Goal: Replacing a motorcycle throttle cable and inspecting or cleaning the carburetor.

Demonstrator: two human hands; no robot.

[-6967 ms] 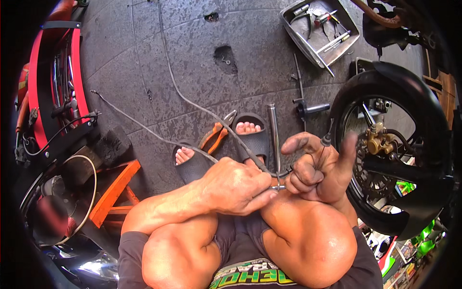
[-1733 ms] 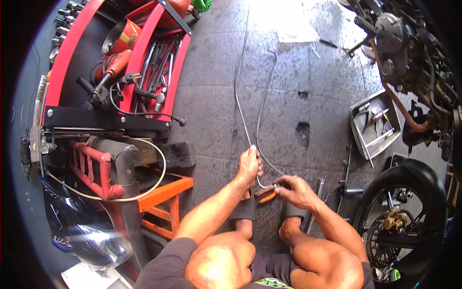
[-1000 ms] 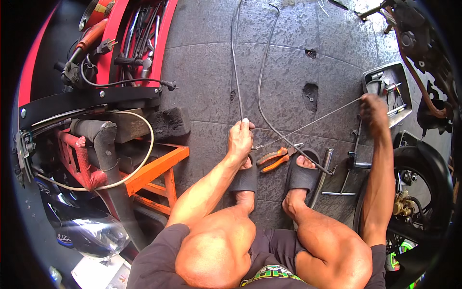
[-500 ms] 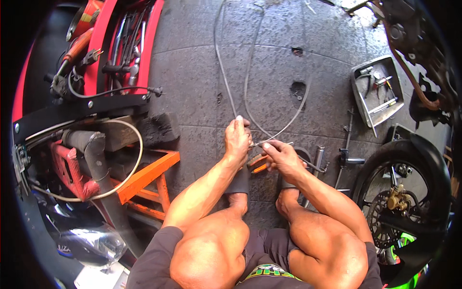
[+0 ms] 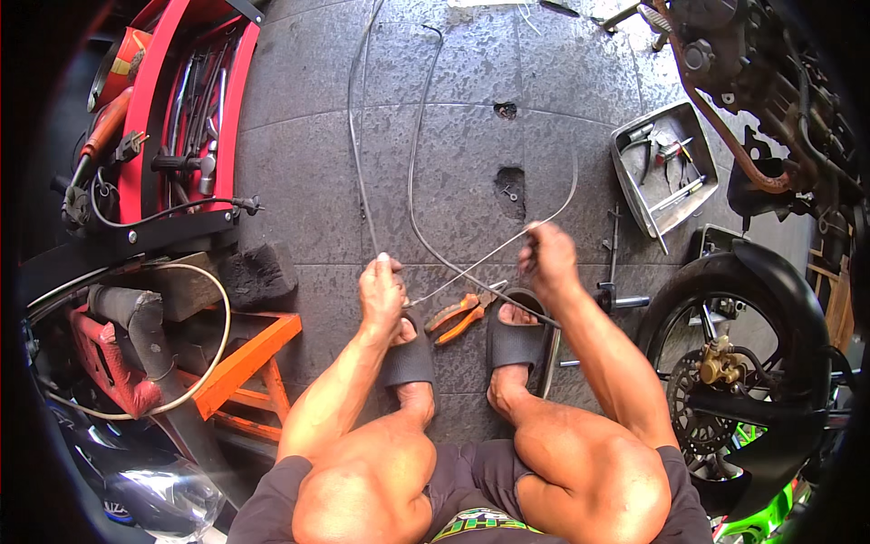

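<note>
We had our left hand [image 5: 381, 295] curled snugly around the grey cable housing [image 5: 360, 163], and the thin inner wire [image 5: 471, 267] ran over the floor to our right hand [image 5: 551, 258], thumb and finger pinching it, others loosely bent. Orange-handled pliers [image 5: 468, 322] lay between our slippers [image 5: 408, 363] btw.
</note>
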